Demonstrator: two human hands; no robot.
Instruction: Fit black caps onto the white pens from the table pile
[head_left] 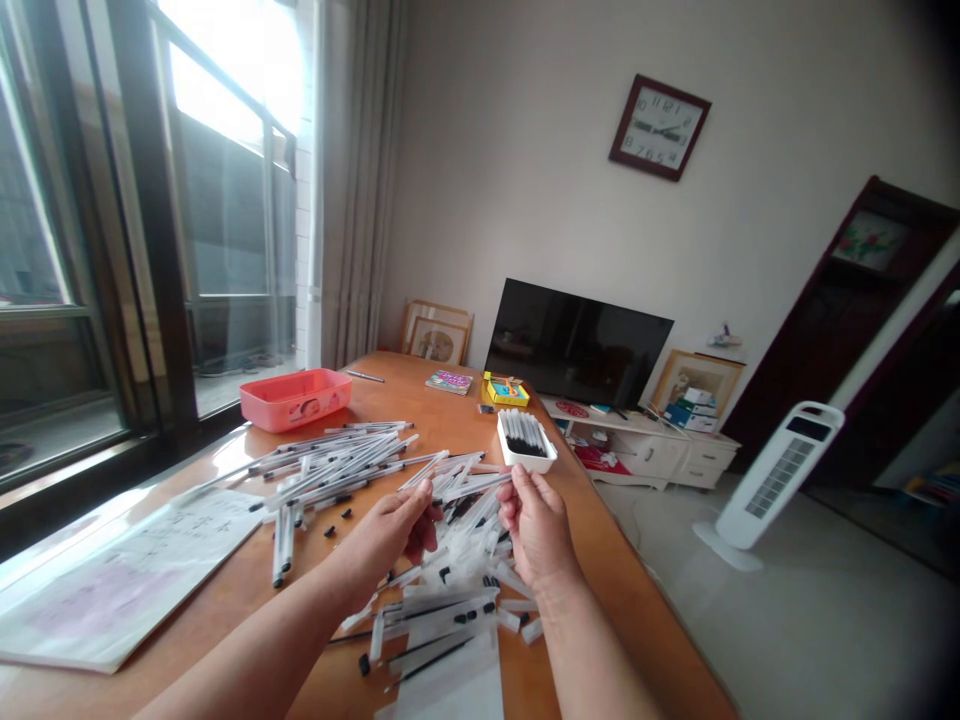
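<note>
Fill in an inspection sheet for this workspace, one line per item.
Surface: brown table, glossy, with window light reflecting off it.
Job's things: pens heaped loosely; pale tubes strewn beneath the hands; small black pieces scattered; white container holding a row of pens, black ends towards the person.
Clutter: red bin, booklet, yellow box, large sheet at left.
Grips: right grip appears to pinch a slim pale tube; left grip has curled fingers, contents unclear.
Cables: nothing seen clearly.
Surroundings: window, television, wall clock, white tower fan.
</note>
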